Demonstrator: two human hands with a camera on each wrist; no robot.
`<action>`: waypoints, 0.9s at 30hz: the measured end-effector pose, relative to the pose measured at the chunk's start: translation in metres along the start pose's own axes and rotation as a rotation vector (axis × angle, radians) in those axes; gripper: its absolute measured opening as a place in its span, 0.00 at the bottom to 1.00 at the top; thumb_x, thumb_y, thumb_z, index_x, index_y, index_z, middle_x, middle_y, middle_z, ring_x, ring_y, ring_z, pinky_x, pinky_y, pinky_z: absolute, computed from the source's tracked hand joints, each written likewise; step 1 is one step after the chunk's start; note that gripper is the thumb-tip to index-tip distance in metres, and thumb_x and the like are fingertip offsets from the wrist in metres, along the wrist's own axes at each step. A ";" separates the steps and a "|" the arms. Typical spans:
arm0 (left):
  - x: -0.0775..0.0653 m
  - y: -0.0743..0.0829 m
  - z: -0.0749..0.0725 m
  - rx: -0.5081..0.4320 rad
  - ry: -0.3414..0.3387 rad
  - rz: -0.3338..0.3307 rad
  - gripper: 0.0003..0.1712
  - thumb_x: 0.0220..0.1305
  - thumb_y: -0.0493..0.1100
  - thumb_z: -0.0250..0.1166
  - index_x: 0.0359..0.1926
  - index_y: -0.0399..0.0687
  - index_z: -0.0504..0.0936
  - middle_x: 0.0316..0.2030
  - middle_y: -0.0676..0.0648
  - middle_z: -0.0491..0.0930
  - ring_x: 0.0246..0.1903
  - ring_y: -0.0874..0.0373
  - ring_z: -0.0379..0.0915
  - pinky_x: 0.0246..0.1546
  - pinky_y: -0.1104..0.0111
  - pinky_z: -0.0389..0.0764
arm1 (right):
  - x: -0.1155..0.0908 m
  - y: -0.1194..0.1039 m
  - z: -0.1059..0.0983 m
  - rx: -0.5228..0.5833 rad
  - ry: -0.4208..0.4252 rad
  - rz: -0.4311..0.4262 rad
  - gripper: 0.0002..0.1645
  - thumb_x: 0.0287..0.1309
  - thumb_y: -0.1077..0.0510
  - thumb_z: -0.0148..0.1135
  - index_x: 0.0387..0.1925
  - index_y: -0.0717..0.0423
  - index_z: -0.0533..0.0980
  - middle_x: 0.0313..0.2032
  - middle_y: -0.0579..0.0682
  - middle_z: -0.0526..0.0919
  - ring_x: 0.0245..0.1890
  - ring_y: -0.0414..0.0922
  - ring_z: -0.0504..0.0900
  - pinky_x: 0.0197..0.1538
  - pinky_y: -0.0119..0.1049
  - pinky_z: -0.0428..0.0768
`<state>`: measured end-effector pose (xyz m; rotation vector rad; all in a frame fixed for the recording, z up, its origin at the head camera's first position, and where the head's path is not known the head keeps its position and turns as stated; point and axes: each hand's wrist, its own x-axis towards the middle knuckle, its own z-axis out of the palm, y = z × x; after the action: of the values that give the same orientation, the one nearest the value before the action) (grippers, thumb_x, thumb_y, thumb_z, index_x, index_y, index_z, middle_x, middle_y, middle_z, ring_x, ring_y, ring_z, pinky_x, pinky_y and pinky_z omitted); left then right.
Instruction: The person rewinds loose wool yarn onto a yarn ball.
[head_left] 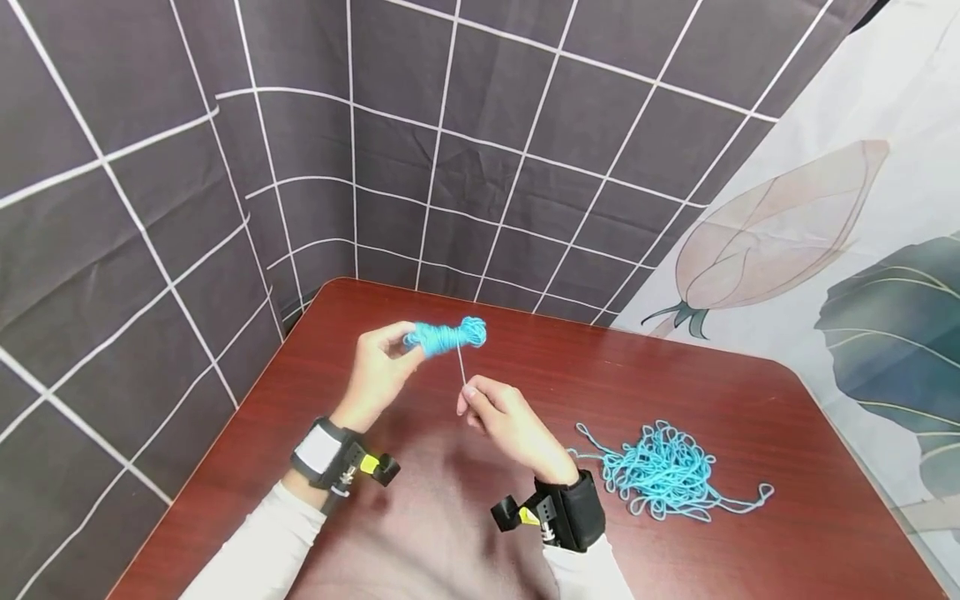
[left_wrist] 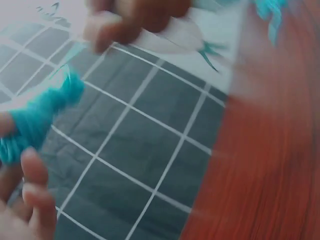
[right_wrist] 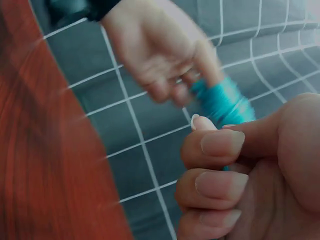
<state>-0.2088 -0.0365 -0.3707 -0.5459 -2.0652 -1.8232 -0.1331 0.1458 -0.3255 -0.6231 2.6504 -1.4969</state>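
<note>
Between thumb and fingers, my left hand (head_left: 377, 371) holds one end of a bundle of light-blue cord (head_left: 444, 337) above the table. The cord is wrapped round the bundle's middle, with a rounded bunch of loops at its right end. From there a taut strand (head_left: 462, 365) runs down to my right hand (head_left: 513, 421), which pinches it. In the right wrist view, the curled right fingers (right_wrist: 215, 187) stand in front of part of the wound bundle (right_wrist: 227, 100). Motion blurs the bundle (left_wrist: 45, 107) and the right hand (left_wrist: 137, 20) in the left wrist view.
A loose, tangled pile of the same blue cord (head_left: 663, 471) lies on the reddish-brown table (head_left: 712, 387), right of my right hand. A dark grid-patterned cloth (head_left: 480, 125) hangs behind and to the left. A flower-printed white cloth (head_left: 795, 225) hangs at the right.
</note>
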 end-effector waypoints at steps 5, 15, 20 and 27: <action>-0.001 0.004 -0.004 -0.257 -0.292 -0.035 0.08 0.51 0.29 0.63 0.35 0.34 0.81 0.20 0.52 0.76 0.18 0.55 0.68 0.16 0.76 0.71 | 0.004 0.020 -0.003 0.022 0.007 0.004 0.16 0.67 0.64 0.43 0.25 0.67 0.71 0.16 0.49 0.64 0.17 0.39 0.62 0.25 0.29 0.62; -0.002 -0.002 0.006 0.267 -0.464 0.147 0.06 0.48 0.38 0.66 0.29 0.54 0.84 0.22 0.55 0.79 0.24 0.62 0.69 0.25 0.68 0.75 | -0.001 0.012 -0.024 0.094 0.116 0.042 0.19 0.66 0.59 0.48 0.23 0.70 0.68 0.14 0.48 0.60 0.14 0.37 0.57 0.20 0.27 0.57; -0.001 -0.006 0.004 0.283 -0.079 0.088 0.08 0.49 0.36 0.66 0.34 0.45 0.84 0.28 0.49 0.83 0.26 0.59 0.73 0.29 0.64 0.79 | -0.002 0.001 -0.017 0.022 0.046 -0.017 0.15 0.66 0.63 0.45 0.26 0.66 0.73 0.15 0.49 0.63 0.16 0.37 0.60 0.22 0.28 0.60; -0.002 0.009 -0.003 -0.101 -0.107 -0.042 0.11 0.51 0.31 0.65 0.38 0.35 0.83 0.29 0.44 0.81 0.23 0.55 0.74 0.22 0.73 0.79 | 0.005 0.012 -0.006 0.017 -0.054 0.026 0.16 0.68 0.64 0.41 0.27 0.65 0.73 0.16 0.52 0.64 0.15 0.38 0.61 0.21 0.27 0.61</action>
<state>-0.2026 -0.0383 -0.3640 -0.6439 -2.0757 -1.9711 -0.1425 0.1542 -0.3313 -0.6168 2.5927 -1.4733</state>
